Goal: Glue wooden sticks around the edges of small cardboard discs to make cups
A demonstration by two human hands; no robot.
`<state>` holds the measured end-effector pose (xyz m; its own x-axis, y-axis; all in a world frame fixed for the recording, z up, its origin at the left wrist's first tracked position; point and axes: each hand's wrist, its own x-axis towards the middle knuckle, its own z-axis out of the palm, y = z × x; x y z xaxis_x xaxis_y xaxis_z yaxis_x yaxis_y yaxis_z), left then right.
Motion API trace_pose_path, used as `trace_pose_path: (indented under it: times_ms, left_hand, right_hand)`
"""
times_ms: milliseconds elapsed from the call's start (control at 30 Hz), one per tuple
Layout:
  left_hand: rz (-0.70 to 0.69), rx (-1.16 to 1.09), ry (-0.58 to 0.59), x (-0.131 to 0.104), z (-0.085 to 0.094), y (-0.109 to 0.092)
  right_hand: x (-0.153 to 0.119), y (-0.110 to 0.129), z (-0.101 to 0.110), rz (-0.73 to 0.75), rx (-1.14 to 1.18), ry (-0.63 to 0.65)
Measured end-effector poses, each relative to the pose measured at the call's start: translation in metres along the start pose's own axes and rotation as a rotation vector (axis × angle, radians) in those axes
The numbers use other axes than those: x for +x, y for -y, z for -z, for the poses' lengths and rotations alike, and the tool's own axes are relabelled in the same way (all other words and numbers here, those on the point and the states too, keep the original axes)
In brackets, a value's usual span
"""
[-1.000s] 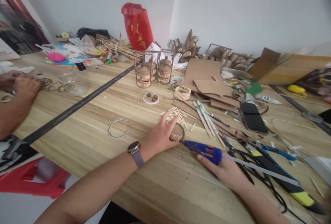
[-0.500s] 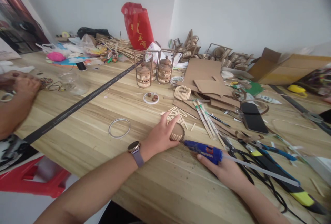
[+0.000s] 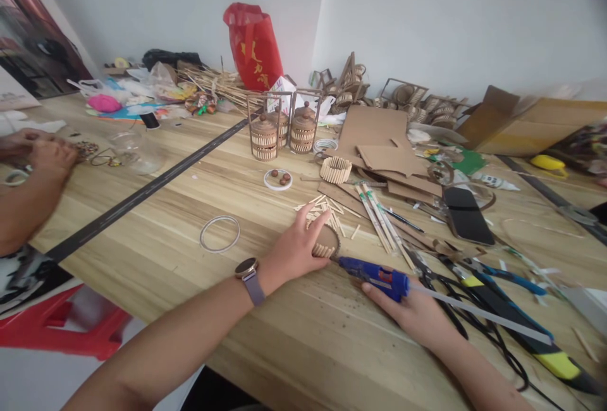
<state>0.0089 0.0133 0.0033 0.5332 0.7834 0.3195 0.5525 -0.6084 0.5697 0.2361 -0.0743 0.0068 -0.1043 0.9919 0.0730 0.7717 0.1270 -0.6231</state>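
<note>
A small round cardboard base [image 3: 331,236] with short wooden sticks standing along part of its rim sits on the table, gripped at its left side by my left hand [image 3: 298,243]. My right hand [image 3: 403,303] is wrapped around a blue hot glue gun [image 3: 374,276], a long clear glue stick [image 3: 478,311] jutting from its back. The gun's nozzle points left, close to the base's rim; whether it touches, I cannot tell. Just beyond my left fingers lies a loose pile of short wooden sticks [image 3: 335,207]. A finished-looking ring of sticks [image 3: 336,170] stands farther back.
White rings [image 3: 219,234] lie on the table, one around brown beads [image 3: 284,179]. Stacked lidded stick baskets [image 3: 263,139] stand behind. To the right are cardboard sheets [image 3: 379,133], a phone [image 3: 467,215], pliers [image 3: 509,278] and a black cable. A co-worker's hands [image 3: 47,148] are at left.
Both hands hold almost the same pose, with the glue gun still at the base's rim. The whole view has shifted very slightly.
</note>
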Motion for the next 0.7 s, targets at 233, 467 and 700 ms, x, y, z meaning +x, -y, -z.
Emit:
trace_pose_path:
  times_ms: [233,467,700]
  left_hand:
    - [0.003,0.011,0.000,0.0002,-0.0008,0.0005]
    - [-0.010,-0.001,-0.003,0.0000,-0.0011,0.0017]
    - [0.007,0.007,0.022,0.0007,0.0002,0.0006]
  right_hand:
    - [-0.0004,0.0007,-0.0004,-0.021,-0.011,0.005]
    - [-0.0005,-0.0002,-0.0016,-0.065,0.031,0.007]
    - [-0.0009,0.0032,0.0037,-0.209,0.237,-0.090]
